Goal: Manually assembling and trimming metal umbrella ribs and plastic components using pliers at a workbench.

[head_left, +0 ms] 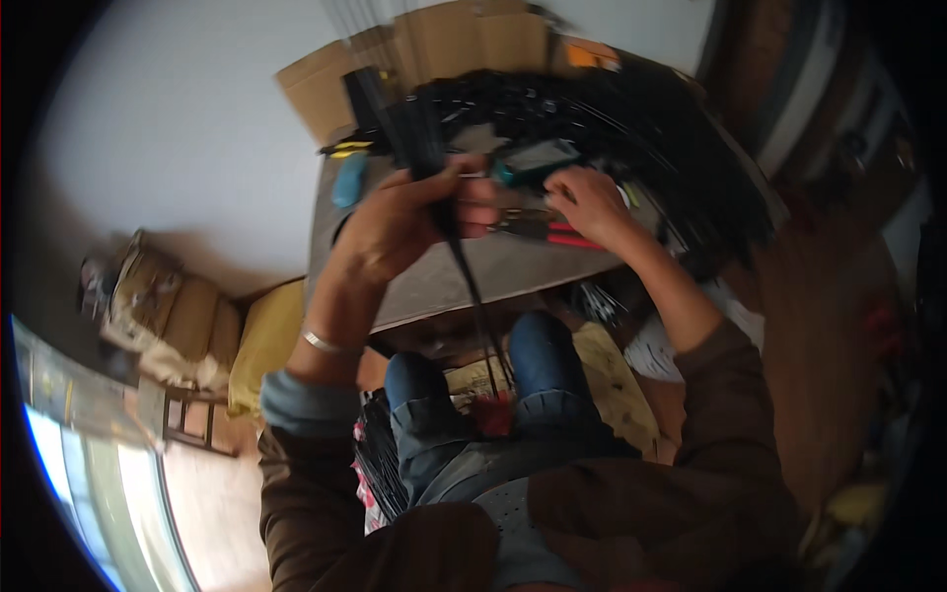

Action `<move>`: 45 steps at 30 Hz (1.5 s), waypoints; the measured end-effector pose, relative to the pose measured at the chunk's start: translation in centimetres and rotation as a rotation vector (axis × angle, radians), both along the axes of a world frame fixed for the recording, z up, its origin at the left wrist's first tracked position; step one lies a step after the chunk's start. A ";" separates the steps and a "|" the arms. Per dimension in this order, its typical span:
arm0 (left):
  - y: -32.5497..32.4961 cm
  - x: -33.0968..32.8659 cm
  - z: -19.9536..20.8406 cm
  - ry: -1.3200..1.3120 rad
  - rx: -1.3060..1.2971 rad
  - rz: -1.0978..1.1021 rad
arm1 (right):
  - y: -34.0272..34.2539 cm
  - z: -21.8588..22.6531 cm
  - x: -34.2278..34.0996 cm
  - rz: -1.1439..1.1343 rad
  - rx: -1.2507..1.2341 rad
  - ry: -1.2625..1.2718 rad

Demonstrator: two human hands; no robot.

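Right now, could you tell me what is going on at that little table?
A seated person is working at a small grey table. The left hand has its grip closed on a bundle of thin black strands, which trail down between the knees. The right hand rests on the tabletop beside red-handled pliers. A big heap of black strands covers the table's far side, with cardboard behind it.

Black cable bundle [434, 148] glossy plastic; worktable [513, 271] matt grey; cardboard [464, 44] brown, dull
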State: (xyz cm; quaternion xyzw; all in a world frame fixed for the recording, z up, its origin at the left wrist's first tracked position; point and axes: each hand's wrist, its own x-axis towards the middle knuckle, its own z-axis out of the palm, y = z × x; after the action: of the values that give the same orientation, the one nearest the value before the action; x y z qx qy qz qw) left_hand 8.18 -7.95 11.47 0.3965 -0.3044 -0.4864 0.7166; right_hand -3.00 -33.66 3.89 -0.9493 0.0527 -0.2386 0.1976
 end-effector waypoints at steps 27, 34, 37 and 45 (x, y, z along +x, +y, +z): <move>-4.7 -1.0 1.6 -0.008 0.085 0.089 | -22.1 0.2 -1.1 -0.613 -0.329 -0.099; -7.6 -1.5 1.4 0.004 0.045 0.272 | -4.9 8.1 1.0 0.061 0.157 -0.455; -8.3 -0.9 1.1 0.036 0.009 0.367 | 2.0 7.8 0.3 0.272 0.313 -0.339; -5.3 0.0 0.8 0.066 -0.008 0.448 | 3.3 4.0 0.9 0.181 0.486 -0.254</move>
State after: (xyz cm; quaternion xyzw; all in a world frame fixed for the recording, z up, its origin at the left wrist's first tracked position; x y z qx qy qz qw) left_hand 8.21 -13.26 12.25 0.4353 -0.1871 -0.3265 0.8179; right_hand -2.13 -30.38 7.88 -0.8376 -0.0020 -0.3173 0.4447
